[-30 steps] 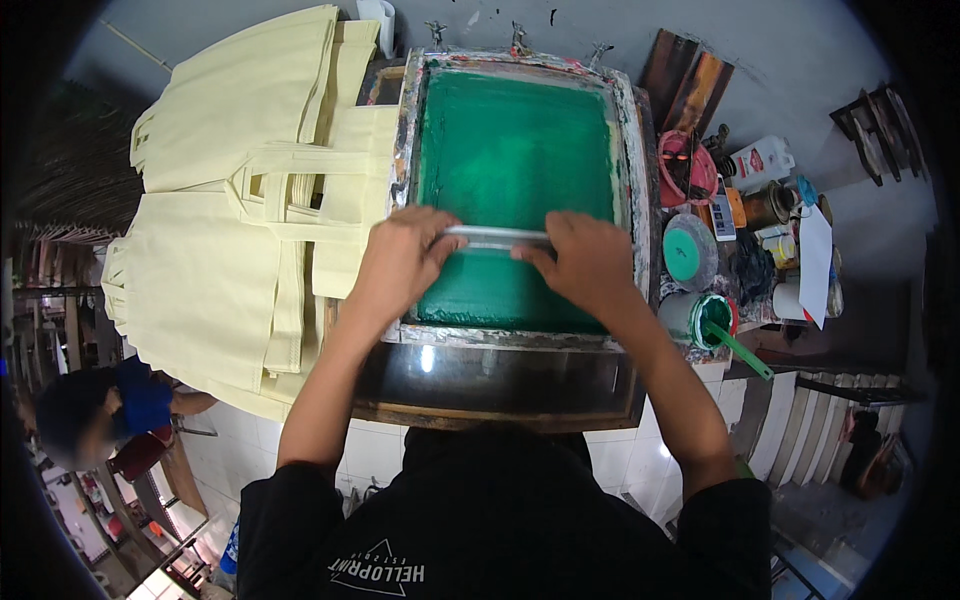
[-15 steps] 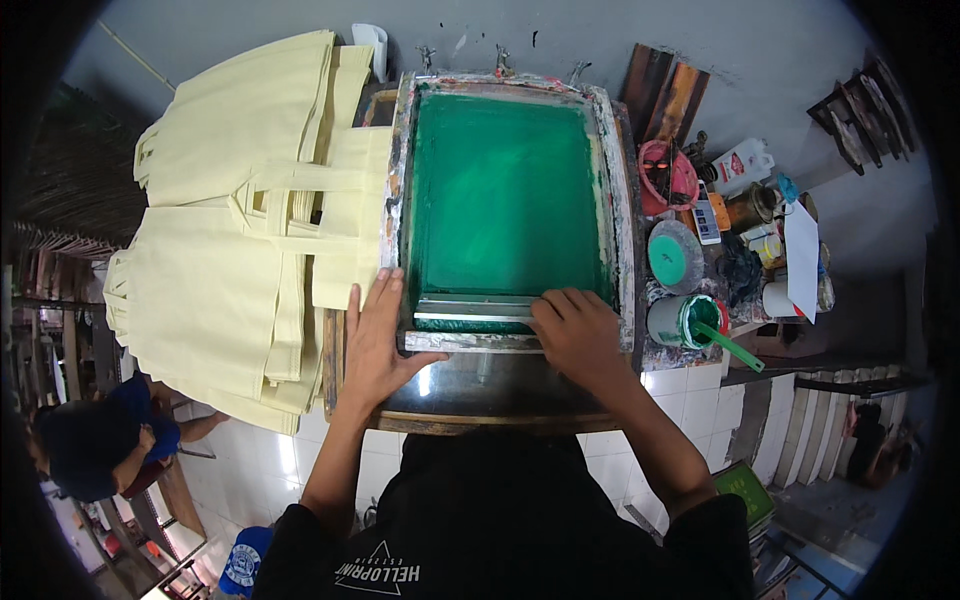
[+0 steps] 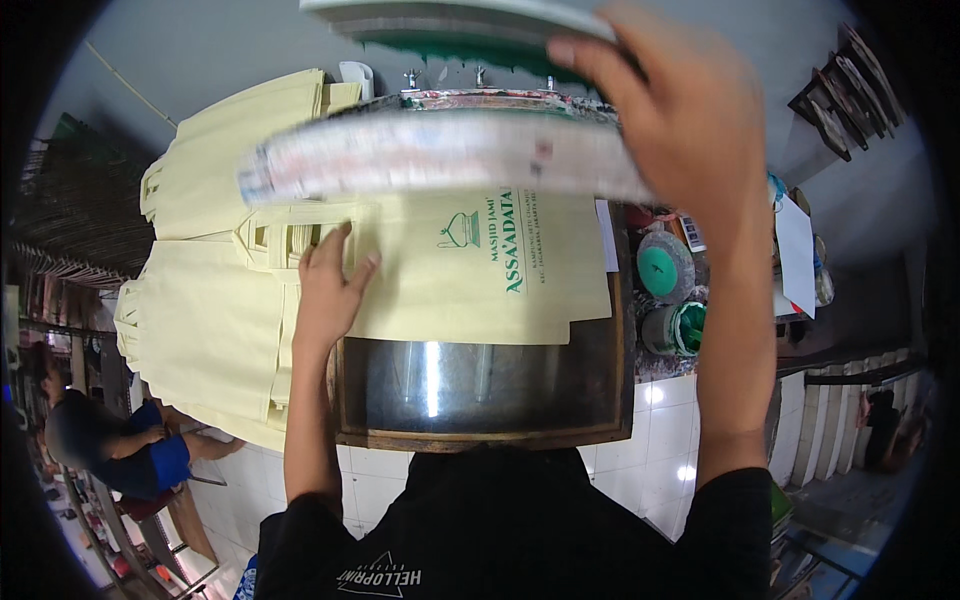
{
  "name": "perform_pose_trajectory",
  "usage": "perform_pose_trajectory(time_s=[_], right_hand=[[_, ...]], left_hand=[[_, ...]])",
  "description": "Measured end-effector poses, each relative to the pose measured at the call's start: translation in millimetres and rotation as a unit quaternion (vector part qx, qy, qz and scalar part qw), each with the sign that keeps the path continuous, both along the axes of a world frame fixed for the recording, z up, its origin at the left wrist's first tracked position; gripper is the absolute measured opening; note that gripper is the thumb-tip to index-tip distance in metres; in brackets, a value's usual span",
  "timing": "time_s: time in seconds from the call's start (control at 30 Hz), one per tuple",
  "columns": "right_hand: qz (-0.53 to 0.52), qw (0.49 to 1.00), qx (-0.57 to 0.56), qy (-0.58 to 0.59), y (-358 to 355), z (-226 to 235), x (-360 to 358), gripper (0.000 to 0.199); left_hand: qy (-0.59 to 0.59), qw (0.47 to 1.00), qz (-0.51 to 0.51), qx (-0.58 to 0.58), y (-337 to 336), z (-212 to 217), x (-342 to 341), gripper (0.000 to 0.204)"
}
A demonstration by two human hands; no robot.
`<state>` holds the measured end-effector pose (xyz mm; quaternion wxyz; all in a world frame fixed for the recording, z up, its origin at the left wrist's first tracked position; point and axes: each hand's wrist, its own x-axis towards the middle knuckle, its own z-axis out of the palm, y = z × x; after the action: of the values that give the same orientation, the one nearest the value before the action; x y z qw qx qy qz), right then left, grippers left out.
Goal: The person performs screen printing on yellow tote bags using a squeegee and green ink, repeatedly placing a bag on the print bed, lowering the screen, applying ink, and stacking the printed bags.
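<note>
My right hand (image 3: 685, 110) is raised at the upper right, closed on a squeegee (image 3: 470, 22) with green ink along its lower edge. Just below it, the near edge of the screen printing frame (image 3: 440, 158) is tilted up and blurred; whether my fingers also grip that edge I cannot tell. Under the frame, a pale yellow cloth bag (image 3: 430, 305) with a green print lies flat on the dark glossy board (image 3: 490, 390). My left hand (image 3: 330, 285) is at the bag's left side near its handles, fingers and thumb apart, holding nothing.
Stacks of pale yellow bags (image 3: 215, 310) lie at the left. On the right are a round dish of green ink (image 3: 662, 268), a tub of green ink (image 3: 675, 328) and a white sheet (image 3: 795, 255). Another person (image 3: 110, 440) sits at lower left.
The screen frame's near edge has swung up off the board, uncovering the printed bag. My right hand has risen with the squeegee. My left hand has left the frame's corner and moved up and left.
</note>
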<state>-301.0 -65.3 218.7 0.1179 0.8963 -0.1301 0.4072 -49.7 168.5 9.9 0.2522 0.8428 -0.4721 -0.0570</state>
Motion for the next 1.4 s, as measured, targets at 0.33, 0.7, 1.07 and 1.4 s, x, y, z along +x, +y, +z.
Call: perform_pose_trajectory(time_s=[0.33,0.7,1.07,1.4], right_hand=[[-0.057,0.991,0.12,-0.012,-44,72,51,0.033],[-0.038,0.996,0.079,-0.005,-94,91,66,0.048],[-0.092,0.976,0.191,0.05,-75,104,69,0.049],[-0.002,0.997,0.069,0.02,-115,94,68,0.043]], left_hand=[[0.066,0.975,0.043,0.208,-16,-14,42,0.042],[0.088,0.972,0.2,-0.086,189,90,200,0.022],[-0.344,0.83,0.437,0.042,320,47,358,0.07],[-0.029,0.958,-0.274,-0.084,-108,-57,-156,0.034]])
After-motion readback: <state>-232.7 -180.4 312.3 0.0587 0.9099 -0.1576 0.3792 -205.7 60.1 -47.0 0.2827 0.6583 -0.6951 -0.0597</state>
